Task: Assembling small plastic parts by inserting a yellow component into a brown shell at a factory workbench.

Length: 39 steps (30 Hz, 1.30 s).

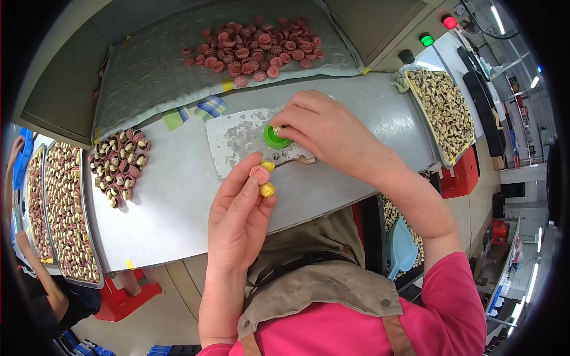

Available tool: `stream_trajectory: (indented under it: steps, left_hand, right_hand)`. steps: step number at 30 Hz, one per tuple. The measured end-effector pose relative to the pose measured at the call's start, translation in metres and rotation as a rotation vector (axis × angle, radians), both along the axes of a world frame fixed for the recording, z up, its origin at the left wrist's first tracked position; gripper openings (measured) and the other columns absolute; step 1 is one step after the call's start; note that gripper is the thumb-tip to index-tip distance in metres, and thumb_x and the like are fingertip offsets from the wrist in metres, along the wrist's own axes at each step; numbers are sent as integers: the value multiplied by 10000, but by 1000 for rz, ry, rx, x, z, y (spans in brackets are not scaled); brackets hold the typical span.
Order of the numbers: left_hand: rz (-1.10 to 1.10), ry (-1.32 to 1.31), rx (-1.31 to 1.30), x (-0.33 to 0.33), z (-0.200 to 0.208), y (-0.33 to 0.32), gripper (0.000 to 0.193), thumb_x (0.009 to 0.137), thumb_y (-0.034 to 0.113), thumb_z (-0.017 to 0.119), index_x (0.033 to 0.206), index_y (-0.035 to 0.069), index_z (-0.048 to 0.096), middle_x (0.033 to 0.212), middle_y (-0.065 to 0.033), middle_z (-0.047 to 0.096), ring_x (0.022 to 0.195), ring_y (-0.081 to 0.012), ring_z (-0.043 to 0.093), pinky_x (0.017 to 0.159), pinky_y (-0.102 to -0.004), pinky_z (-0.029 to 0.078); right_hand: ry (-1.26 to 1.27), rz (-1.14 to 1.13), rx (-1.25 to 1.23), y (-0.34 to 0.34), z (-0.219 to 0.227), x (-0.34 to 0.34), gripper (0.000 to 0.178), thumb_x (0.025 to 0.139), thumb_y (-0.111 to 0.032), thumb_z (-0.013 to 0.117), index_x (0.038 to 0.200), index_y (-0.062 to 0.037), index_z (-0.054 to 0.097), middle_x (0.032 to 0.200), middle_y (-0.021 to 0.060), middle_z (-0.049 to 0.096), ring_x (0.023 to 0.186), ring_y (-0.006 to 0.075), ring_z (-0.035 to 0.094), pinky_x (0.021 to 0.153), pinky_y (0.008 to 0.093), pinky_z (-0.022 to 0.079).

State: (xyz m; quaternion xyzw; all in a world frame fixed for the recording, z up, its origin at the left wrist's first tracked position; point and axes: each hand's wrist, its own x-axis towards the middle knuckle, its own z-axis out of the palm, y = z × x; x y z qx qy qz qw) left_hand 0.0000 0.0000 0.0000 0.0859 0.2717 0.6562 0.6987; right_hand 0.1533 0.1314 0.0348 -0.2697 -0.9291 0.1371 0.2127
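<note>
My left hand pinches a small pink, ridged cup-shaped piece between thumb and fingers, just in front of the white board. Yellow coverings show on two of its fingertips. Over the board, my right hand has its fingertips closed on a small pale piece, partly hidden, at the rim of a round green dish. That dish sits on the grey-stained white board. Beyond my hands, many loose pink cups are heaped on a grey padded sheet.
Left of the board lies a cluster of pink pieces with cream tops. Filled trays stand at far left, near another person's arm. At right are a tray of pale pieces, a dark bin holding a light-blue scoop, and lit buttons.
</note>
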Motion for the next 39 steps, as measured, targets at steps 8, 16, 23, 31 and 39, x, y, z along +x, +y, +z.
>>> stream_trajectory:
  steps: [8, 16, 23, 31, 39]
  left_hand:
    - [-18, 81, 68, 4, 6, -3, 293, 908, 114, 525, 1193, 55, 490, 1061, -6, 562, 940, -79, 525, 816, -232, 437]
    - [-17, 156, 86, 3, 5, -3, 304, 927, 143, 493, 1209, 33, 471, 1052, -15, 563, 922, -88, 530, 822, -245, 434]
    - [-34, 229, 127, 6, 6, -3, 313, 937, 183, 478, 1200, 14, 478, 1086, -42, 549, 971, -114, 507, 858, -276, 411]
    - [-50, 174, 134, 6, 6, -4, 287, 943, 196, 469, 1163, 15, 496, 1090, -62, 551, 970, -129, 516, 863, -296, 418]
    - [136, 362, 113, 18, 4, -8, 268, 923, 124, 501, 1161, 0, 496, 1086, -71, 558, 989, -132, 530, 872, -291, 441]
  right_hand:
    - [68, 38, 41, -6, 3, 8, 154, 796, -96, 610, 945, -59, 601, 863, 79, 551, 807, 251, 547, 695, 329, 455]
    - [462, -54, -732, -42, 7, 8, 169, 844, -76, 587, 1009, -38, 590, 924, 34, 558, 869, 119, 530, 724, 256, 434]
    - [420, 72, -421, -53, 9, 5, 189, 812, -34, 609, 1001, -40, 598, 928, 69, 564, 879, 180, 551, 764, 275, 458]
    - [473, 90, -218, -61, 0, -4, 238, 762, -27, 654, 991, -55, 596, 900, 73, 556, 822, 224, 553, 698, 302, 476]
    - [493, -50, -42, -72, -7, -11, 246, 755, -18, 662, 986, -42, 580, 924, 70, 567, 821, 223, 559, 697, 297, 474]
